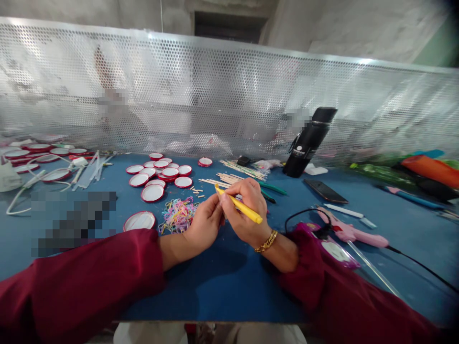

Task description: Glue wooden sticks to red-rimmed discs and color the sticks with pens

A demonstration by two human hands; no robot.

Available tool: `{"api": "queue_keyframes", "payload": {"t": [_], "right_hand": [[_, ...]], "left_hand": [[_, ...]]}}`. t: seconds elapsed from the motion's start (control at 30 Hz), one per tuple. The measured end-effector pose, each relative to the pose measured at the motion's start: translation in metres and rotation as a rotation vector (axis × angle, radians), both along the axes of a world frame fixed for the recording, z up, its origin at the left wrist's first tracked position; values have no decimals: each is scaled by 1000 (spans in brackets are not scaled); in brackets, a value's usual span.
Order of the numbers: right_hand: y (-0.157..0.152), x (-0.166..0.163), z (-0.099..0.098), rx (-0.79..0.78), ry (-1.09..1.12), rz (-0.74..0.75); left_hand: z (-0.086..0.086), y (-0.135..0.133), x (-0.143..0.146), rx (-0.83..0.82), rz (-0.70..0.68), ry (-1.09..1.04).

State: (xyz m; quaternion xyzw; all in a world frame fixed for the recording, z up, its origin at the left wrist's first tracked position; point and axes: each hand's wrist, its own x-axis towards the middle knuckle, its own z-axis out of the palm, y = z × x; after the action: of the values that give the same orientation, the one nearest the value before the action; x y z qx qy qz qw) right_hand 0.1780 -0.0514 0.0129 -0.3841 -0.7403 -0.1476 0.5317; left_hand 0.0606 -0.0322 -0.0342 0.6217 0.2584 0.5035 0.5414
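Observation:
My right hand (247, 210), with a gold chain bracelet (266, 241) at its wrist, is closed around a slim yellow pen-like tool (244, 208). The tool slants from upper left to lower right, and its tip is too small to identify. My left hand (206, 222) meets the right one, its fingers pinched together; whatever they hold is hidden. Just left of that hand lies a pile of colourful small rubber bands (178, 215). Beyond both hands are thin wooden sticks (224, 179) and a few short cut pieces (197, 190).
Red-rimmed lids (153, 192) lie in a group at left centre. A black bottle (310, 143) stands before the perforated metal panel (215, 91). To the right are a phone (326, 190), a pink glue gun (353, 234) with its cord, and a purple packet (335, 251).

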Motion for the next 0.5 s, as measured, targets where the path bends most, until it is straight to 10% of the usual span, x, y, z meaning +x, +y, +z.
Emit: {"api": "queue_keyframes", "payload": {"t": [0.5], "right_hand": [[1,2,1,-13,19,-21]], "left_hand": [[-5,2,1,-21,11,2]]}}
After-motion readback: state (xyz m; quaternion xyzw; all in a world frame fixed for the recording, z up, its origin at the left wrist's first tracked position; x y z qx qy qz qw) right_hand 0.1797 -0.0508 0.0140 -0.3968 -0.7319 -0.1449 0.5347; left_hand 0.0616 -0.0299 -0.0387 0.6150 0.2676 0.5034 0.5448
